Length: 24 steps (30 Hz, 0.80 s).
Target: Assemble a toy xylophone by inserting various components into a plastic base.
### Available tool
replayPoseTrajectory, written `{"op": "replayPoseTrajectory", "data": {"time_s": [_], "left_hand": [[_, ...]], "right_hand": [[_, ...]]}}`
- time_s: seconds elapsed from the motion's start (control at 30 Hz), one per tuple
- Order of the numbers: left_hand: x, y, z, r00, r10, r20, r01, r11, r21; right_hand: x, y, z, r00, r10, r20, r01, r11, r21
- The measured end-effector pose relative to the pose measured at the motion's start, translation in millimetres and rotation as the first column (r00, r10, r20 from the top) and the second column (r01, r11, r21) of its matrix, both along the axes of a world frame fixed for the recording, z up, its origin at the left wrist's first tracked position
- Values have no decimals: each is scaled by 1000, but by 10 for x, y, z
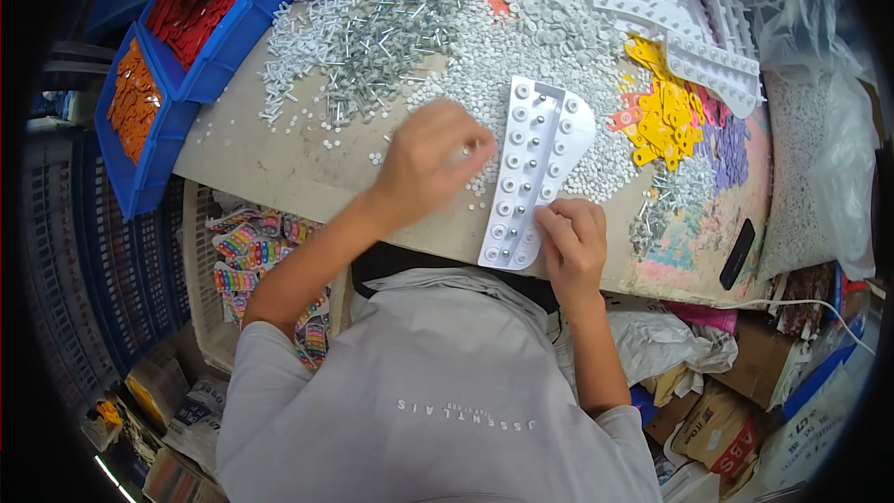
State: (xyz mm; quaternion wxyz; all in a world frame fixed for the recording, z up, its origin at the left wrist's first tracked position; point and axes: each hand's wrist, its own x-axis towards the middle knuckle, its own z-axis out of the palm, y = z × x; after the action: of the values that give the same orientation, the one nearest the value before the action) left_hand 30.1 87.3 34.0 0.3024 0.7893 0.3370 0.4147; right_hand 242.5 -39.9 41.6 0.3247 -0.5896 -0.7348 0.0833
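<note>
A long white plastic tray [531,172] lies on the table in front of me, angled slightly. Round rings line both its sides, and small metal pins stand in a row along its middle. My right hand [575,240] grips the tray's lower right edge, fingers bent against it. Just left of the tray hovers my left hand [424,163], a little blurred, its thumb and fingertips pinched together. Anything between those fingertips is too small to make out. Many small white round caps [480,47] are spread behind and beside the tray.
Metal pins [386,33] lie heaped at the back. Yellow plastic pieces [666,121] and purple pieces [726,151] are piled on the right, near more white trays [712,61]. Blue bins hold red pieces [200,5] and orange pieces [135,102]. A black phone-like object [738,254] rests by the right edge.
</note>
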Motion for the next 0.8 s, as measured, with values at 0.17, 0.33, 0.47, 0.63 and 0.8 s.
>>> {"op": "replayPoseTrajectory", "data": {"time_s": [0.17, 0.33, 0.47, 0.63, 0.8], "left_hand": [[28, 730, 163, 983, 156, -102, -151, 987, 48], [204, 1501, -74, 955, 202, -218, -172, 974, 150], [426, 1955, -264, 899, 237, -369, -177, 966, 190], [507, 2099, -327, 856, 133, -499, -128, 991, 44], [442, 2155, -487, 875, 251, -413, -100, 930, 354]], "right_hand": [[48, 41, 43, 993, -5, -115, -8, 993, -116], [90, 77, 77, 962, -62, -268, -25, 950, -310], [65, 40, 60, 993, 20, -115, -36, 989, -141], [56, -14, -1, 996, -2, -93, -1, 1000, -29], [246, 210, 62, 958, -260, -120, 262, 965, 0]]}}
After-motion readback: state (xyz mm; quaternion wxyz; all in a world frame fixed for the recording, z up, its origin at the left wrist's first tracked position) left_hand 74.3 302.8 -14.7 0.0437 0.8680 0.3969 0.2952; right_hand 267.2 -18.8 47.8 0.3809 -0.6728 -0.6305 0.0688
